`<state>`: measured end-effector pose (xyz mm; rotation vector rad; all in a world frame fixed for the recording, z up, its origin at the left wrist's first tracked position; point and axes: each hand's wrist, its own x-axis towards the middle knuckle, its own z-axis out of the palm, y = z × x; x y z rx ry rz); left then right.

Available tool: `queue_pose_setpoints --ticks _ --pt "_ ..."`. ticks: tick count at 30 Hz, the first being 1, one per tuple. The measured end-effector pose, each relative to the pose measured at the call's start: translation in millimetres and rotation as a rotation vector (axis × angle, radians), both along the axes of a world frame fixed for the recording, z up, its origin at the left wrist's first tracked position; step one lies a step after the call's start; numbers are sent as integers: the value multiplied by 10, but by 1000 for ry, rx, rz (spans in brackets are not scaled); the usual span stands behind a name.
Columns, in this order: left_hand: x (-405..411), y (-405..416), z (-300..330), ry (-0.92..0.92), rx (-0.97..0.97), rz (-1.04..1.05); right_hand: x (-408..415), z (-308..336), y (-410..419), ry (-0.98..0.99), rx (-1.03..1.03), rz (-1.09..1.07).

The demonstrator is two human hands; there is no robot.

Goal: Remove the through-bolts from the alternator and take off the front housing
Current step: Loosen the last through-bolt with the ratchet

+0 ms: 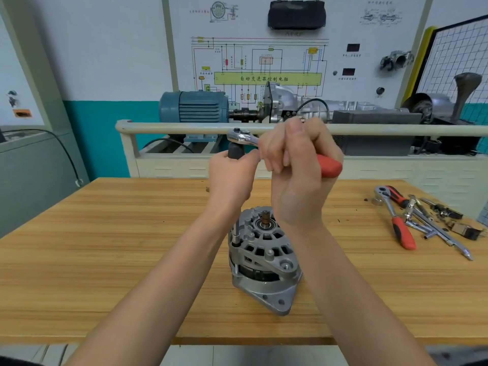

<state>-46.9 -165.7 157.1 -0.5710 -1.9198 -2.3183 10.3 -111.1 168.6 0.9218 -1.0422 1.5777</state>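
From here I see the alternator (261, 262) standing shaft-up on the worktop (105, 247), near its front edge and below both hands. My left hand (232, 175) grips the dark socket (235, 150) under the ratchet (244, 137) head; my right hand (295, 170) is curled round its red handle. I judge the cast metal body heavy, stiff and slick, so I would hold the front housing by its ribbed rim or mounting ears, never the bare shaft. The wall panel (268, 78) reads "自动变速器控制电脑"; I can read no brand on the alternator.
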Motion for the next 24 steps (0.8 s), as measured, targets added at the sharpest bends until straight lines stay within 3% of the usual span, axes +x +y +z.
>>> queue_pose_setpoints --ticks 2,5,10,13,17,19,24 --pt "-11 13 -3 -1 20 48 -26 18 17 -14 -21 34" --pt "-32 -31 -16 17 25 -13 -119 74 190 -109 -144 342" --pt "-59 -189 -5 46 5 -397 -396 135 477 -326 -489 990" --pt "-108 -236 53 2 -88 -575 -523 151 492 -353 -599 1109" --pt "-132 -241 48 -72 -59 -575 -400 167 390 -349 -527 863" --pt "-120 -197 29 -70 -31 -435 -275 150 292 -311 -427 636" --pt "1 -80 26 -44 19 -131 -41 29 -54 -7 -83 -2"
